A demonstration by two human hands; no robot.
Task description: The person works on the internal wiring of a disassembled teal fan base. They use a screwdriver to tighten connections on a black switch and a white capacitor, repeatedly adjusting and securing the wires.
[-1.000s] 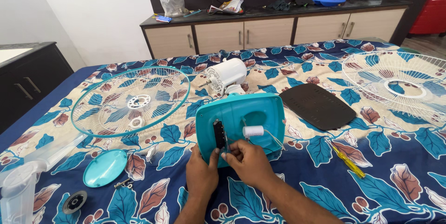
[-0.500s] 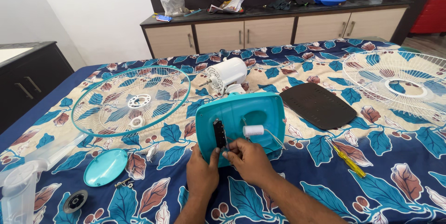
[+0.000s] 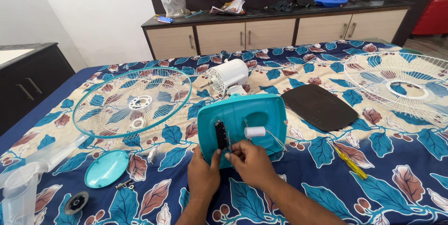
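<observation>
A teal fan base point(image 3: 252, 115) stands tilted on its edge on the bed, underside toward me. Inside it sit a black switch block point(image 3: 220, 135) and a white cylinder point(image 3: 255, 132) with white wires. My left hand point(image 3: 203, 174) grips the base's lower left edge, thumb up beside the switch block. My right hand point(image 3: 252, 162) pinches at the wires just right of that block. Behind the base lies the white fan motor point(image 3: 228, 75).
A teal-rimmed wire grille point(image 3: 130, 99) lies at left, a white grille point(image 3: 401, 82) at right, a black plate point(image 3: 319, 106) between. A yellow screwdriver point(image 3: 350, 162), teal cap point(image 3: 106, 168), black knob point(image 3: 76, 202), screws point(image 3: 125, 185) and clear fan blade point(image 3: 23, 183) lie near.
</observation>
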